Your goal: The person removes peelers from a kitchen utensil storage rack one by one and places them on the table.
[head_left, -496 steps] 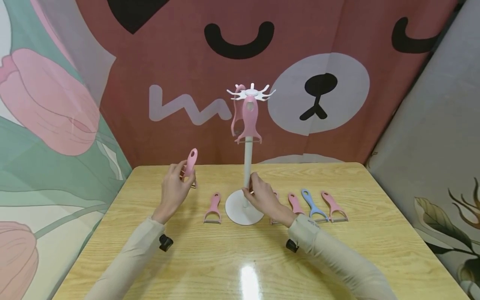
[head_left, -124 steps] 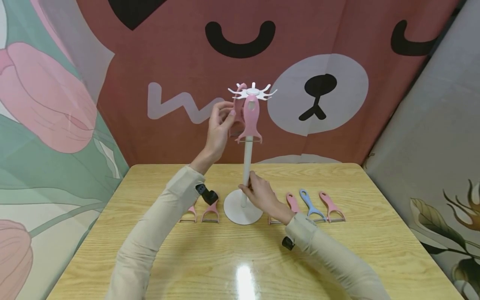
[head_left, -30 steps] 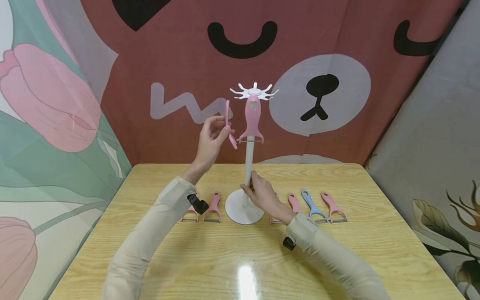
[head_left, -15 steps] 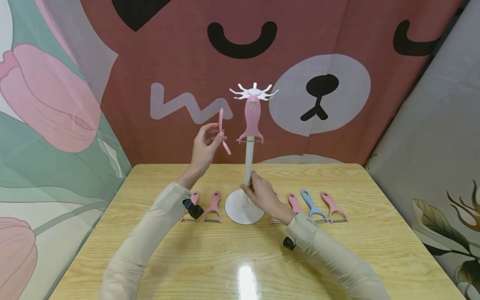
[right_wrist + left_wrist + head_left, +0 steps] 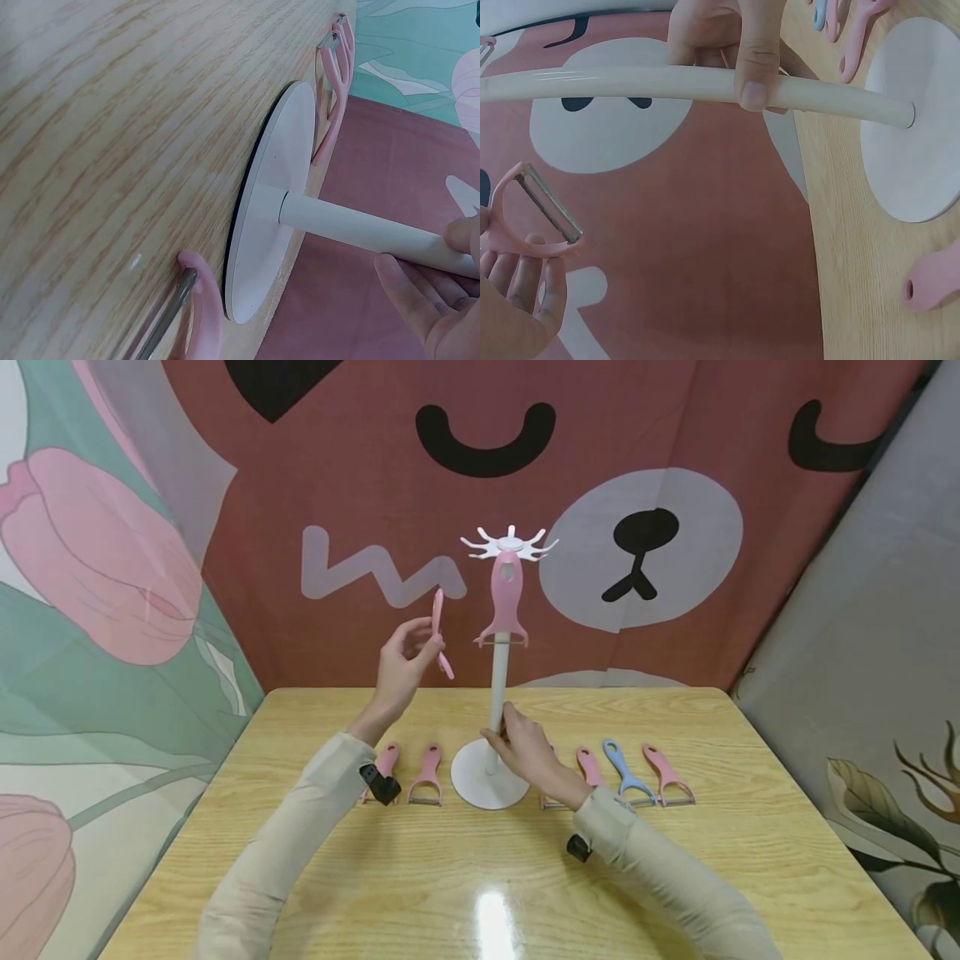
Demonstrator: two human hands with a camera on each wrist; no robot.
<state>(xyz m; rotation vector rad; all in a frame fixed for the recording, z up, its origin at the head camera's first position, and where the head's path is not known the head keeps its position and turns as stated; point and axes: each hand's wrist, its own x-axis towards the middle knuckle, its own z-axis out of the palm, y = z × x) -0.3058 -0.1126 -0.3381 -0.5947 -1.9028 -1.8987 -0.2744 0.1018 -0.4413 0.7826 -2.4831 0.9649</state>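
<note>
My left hand [image 5: 402,667] pinches a pink peeler [image 5: 437,625] in the air, left of a white stand and apart from it. Its metal blade shows in the left wrist view, where the pink peeler [image 5: 514,217] sits in my fingers. My right hand [image 5: 527,747] grips the pole [image 5: 498,681] of the white stand low down, just above its round base [image 5: 480,781]. At the top of the stand spreads a ring of white hooks [image 5: 510,545]. Another pink peeler [image 5: 507,589] hangs from a front hook, blade downward.
Two pink peelers lie left of the base, one [image 5: 427,774] near it, the other [image 5: 386,762] partly behind my left wrist camera. To the right lie a blue peeler [image 5: 627,770], a pink peeler [image 5: 667,774] and others partly hidden by my right hand. A patterned curtain hangs behind the table [image 5: 420,877].
Some seconds ago my left hand held the pink peeler up at the hooks, on the left. Since then hand and peeler have moved down and left, away from the stand. The right hand stays put.
</note>
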